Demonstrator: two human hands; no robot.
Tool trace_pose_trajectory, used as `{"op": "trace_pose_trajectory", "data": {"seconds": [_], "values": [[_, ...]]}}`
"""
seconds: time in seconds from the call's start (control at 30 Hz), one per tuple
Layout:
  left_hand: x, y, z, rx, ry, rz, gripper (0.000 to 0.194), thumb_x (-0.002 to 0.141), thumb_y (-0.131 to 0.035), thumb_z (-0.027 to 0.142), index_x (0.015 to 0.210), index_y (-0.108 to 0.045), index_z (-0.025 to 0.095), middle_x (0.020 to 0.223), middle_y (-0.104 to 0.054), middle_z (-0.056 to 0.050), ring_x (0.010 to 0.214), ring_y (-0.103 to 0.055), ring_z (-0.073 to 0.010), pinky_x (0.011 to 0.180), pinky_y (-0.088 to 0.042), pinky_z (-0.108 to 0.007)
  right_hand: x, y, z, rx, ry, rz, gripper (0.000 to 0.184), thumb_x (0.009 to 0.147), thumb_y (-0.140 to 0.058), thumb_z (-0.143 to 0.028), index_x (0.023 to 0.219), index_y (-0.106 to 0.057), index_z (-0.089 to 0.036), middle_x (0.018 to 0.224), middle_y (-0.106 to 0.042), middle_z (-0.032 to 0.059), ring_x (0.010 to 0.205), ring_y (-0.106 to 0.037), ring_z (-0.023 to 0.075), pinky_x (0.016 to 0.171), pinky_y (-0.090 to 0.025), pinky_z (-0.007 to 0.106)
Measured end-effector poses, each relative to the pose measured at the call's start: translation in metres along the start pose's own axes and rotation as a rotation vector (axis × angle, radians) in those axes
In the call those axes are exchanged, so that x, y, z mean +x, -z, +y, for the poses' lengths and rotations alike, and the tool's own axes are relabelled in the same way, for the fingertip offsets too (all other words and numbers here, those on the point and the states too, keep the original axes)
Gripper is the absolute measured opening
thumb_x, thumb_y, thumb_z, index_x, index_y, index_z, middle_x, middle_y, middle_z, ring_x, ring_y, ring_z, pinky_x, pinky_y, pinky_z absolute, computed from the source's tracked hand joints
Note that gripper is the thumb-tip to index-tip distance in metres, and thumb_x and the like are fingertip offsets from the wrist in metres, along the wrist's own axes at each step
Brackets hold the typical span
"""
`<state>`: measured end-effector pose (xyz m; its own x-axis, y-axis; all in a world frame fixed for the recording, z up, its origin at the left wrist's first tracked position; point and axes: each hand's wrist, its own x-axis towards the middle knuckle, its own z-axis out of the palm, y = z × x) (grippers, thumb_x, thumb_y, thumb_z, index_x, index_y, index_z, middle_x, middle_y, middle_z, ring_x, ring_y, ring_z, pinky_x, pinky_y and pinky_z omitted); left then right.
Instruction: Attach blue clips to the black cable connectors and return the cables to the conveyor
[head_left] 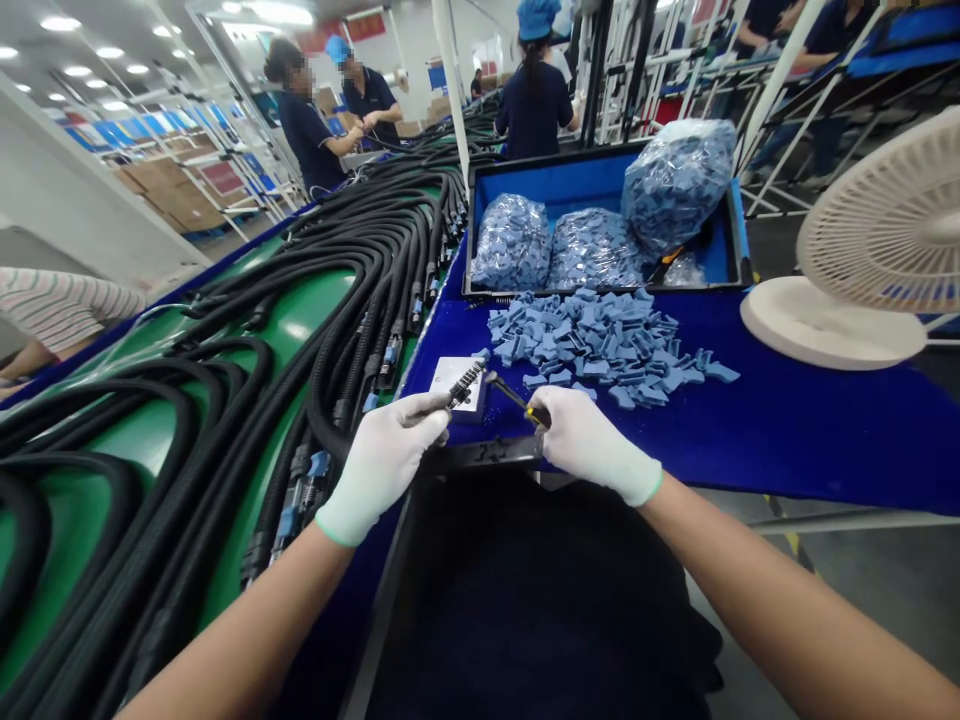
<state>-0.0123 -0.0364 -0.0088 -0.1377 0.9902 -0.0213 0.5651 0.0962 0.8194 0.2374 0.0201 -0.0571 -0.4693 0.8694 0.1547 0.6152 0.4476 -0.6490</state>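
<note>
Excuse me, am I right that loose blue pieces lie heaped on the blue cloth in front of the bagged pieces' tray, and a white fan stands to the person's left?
Not left: the head view shows the white fan to the person's right. The loose blue pieces lie heaped on the blue cloth in front of the tray of bagged pieces.

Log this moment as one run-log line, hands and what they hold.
Left hand: white-gloved, holds black ribbed plastic part | Right hand: white-gloved, holds yellow-handled hand tool | Beside: loose blue blocks on dark blue cloth
</note>
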Motion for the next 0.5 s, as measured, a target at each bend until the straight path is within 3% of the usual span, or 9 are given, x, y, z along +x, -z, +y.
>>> {"op": "trace_pose_trajectory", "data": {"seconds": [0.1,0.2,0.3,0.5], "values": [[0.004,0.003,0.005,-0.043,0.011,0.066,0.043,0.089,-0.073,0.044,0.122,-0.080,0.017,0.098,-0.082,-0.006,0.088,-0.076,-0.0251,0.083,-0.058,-0.034,-0.008,0.004,-0.019,0.266,0.186,-0.065,0.028,0.077,-0.053,0.002,0.090,-0.065,-0.019,0.095,-0.072,0.0045,0.085,-0.067,0.0197,0.077,-0.051,0.029],[0.006,0.002,0.010,-0.056,-0.011,0.078,0.043,0.089,-0.073,0.045,0.123,-0.080,0.019,0.101,-0.082,-0.006,0.091,-0.076,-0.0262,0.084,-0.059,-0.035,-0.009,0.001,-0.031,0.411,0.262,-0.072,0.045,0.078,-0.051,0.004,0.111,-0.068,-0.020,0.111,-0.074,0.0057,0.100,-0.069,0.0217,0.094,-0.054,0.033],[0.007,0.001,0.013,-0.032,-0.041,0.070,0.040,0.090,-0.073,0.046,0.120,-0.081,0.022,0.107,-0.082,-0.006,0.097,-0.076,-0.0281,0.088,-0.058,-0.038,-0.006,-0.004,-0.033,0.457,0.284,-0.056,0.053,0.078,-0.051,0.005,0.121,-0.068,-0.021,0.118,-0.073,0.0062,0.105,-0.069,0.0222,0.102,-0.053,0.036],[0.004,-0.003,0.012,0.024,-0.099,0.086,0.034,0.091,-0.072,0.044,0.117,-0.083,0.024,0.110,-0.082,-0.004,0.106,-0.075,-0.0285,0.101,-0.055,-0.039,-0.005,-0.009,-0.027,0.452,0.337,-0.020,0.050,0.078,-0.050,0.005,0.117,-0.068,-0.022,0.119,-0.071,0.0062,0.110,-0.067,0.0218,0.108,-0.050,0.037]]}}
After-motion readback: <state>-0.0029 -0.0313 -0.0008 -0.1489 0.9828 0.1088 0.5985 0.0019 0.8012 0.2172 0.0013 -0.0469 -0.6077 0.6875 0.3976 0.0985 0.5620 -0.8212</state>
